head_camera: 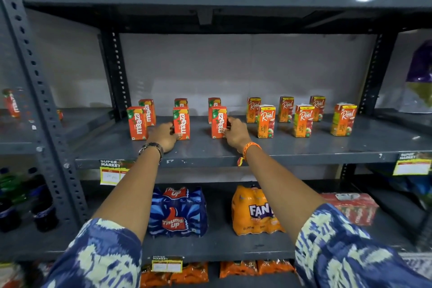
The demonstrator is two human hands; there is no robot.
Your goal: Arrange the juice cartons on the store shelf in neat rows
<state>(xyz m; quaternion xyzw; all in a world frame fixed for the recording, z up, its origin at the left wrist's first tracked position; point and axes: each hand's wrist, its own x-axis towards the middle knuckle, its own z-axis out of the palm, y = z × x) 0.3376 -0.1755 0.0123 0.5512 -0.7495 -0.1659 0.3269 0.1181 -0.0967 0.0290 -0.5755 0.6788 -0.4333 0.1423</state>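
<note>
Patterned blue sleeves fill the foreground, both arms reaching to the grey shelf [233, 149]. On it the juice cartons stand upright in two loose rows, Maaza to the left, Real to the right. The left hand [163, 134] rests at the foot of the middle front Maaza carton [181, 123], its fingers curled against the carton's lower left side. The right hand [236, 133] touches the right side of the next front carton [219, 122], whether gripping it cannot be told. Such cartons look light, stiff-walled yet dentable and easily tipped; holding low across opposite side faces seems safest.
</note>
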